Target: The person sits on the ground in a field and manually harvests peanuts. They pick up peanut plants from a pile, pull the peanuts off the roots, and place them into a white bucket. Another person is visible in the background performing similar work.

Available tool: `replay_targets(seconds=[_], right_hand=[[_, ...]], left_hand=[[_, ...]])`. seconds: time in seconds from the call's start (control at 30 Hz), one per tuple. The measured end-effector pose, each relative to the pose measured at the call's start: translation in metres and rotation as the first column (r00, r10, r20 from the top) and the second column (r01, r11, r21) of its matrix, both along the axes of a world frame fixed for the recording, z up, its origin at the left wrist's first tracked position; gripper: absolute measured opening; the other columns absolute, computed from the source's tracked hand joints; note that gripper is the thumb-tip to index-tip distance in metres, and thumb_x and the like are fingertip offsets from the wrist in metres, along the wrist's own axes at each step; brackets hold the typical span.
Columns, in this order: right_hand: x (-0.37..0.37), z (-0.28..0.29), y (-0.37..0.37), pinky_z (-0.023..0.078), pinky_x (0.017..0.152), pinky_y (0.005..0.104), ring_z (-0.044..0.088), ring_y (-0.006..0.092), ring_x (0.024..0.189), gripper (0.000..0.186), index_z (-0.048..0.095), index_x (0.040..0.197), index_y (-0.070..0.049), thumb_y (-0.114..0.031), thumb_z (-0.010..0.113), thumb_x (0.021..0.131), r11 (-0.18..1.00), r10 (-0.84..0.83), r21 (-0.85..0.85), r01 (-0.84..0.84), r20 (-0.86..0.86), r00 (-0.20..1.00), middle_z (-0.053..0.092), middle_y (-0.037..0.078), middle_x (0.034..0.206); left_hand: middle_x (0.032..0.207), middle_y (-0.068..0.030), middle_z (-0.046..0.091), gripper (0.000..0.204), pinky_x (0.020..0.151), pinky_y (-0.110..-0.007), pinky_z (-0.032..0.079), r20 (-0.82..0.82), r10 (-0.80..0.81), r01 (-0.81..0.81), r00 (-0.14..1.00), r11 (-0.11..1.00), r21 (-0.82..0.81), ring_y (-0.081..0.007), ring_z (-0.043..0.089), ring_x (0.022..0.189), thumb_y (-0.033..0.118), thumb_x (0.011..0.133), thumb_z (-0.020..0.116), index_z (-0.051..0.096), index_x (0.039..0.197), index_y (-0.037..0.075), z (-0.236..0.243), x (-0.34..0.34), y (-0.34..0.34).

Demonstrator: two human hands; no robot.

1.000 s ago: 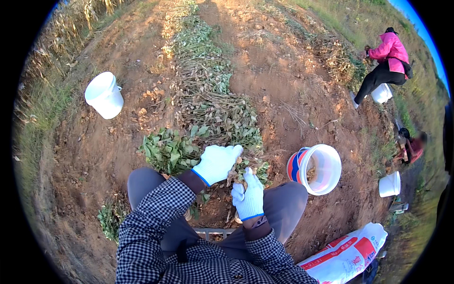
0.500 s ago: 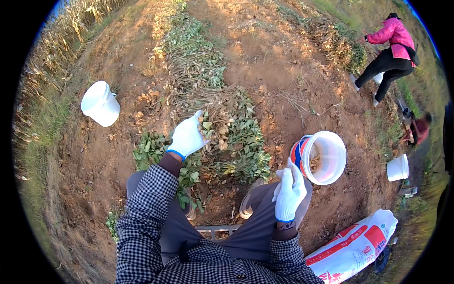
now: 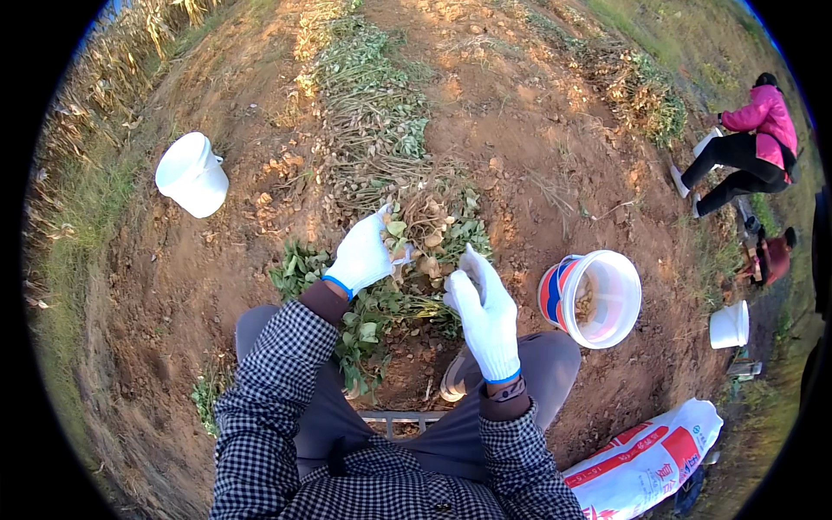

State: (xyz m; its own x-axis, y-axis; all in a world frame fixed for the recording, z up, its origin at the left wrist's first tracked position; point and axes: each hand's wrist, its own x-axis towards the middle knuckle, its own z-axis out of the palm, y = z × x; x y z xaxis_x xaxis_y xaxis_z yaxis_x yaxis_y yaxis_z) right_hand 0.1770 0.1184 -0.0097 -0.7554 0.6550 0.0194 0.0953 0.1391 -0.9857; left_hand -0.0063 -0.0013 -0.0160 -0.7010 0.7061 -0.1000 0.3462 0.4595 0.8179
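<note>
My left hand [image 3: 360,256], in a white knit glove with blue cuff, is closed on an uprooted leafy plant whose roots carry several pale pods [image 3: 429,243]. My right hand [image 3: 481,316], gloved the same way, is just right of the pods, index finger stretched and the others bent, with nothing visible held. More leafy stems [image 3: 364,329] hang below the hands between my knees. Right of my right hand stands a white bucket [image 3: 611,303] with red and blue side, some pods in its bottom.
A plant row [image 3: 373,104] runs ahead over reddish soil. White buckets stand left [image 3: 191,178] and right [image 3: 730,325]. A printed sack [image 3: 646,459] lies at lower right. A person in pink [image 3: 758,126] bends at upper right; another person [image 3: 771,260] is below them. Dry stalks [image 3: 104,61] border the left.
My right hand has moved left and up from beside the bucket to the pods. My left hand, with the plant, is slightly right of where it was. The person in pink appears lower and further right.
</note>
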Motion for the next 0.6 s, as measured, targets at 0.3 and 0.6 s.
replay_targets(seconds=[0.3,0.6], right_hand=[[-0.027,-0.001,-0.019,0.050,0.048,0.0321,0.063,0.0208,0.057,0.027,0.066,0.101,-0.004,-0.029,0.061,0.093,0.927,0.367,-0.215,-0.306,0.368,0.854,0.066,0.010,0.075],[0.010,0.032,-0.043,0.057,0.060,0.0261,0.069,0.0136,0.071,0.032,0.060,0.129,-0.005,-0.016,0.053,0.100,0.842,0.356,-0.474,-0.256,0.135,0.925,0.072,0.011,0.089]], left_hand=[[0.083,-0.0115,0.063,0.067,0.065,-0.042,0.052,-0.407,-0.003,-0.109,0.913,0.962,-0.251,-0.0299,0.064,0.073,0.025,0.081,0.069,0.043,0.139,0.007,0.002,0.009,0.003],[0.105,-0.0174,0.067,0.072,0.083,-0.038,0.053,-0.241,0.117,-0.102,0.963,0.992,0.075,-0.0330,0.065,0.098,0.032,0.079,0.073,0.046,0.138,0.001,-0.038,-0.024,-0.015]])
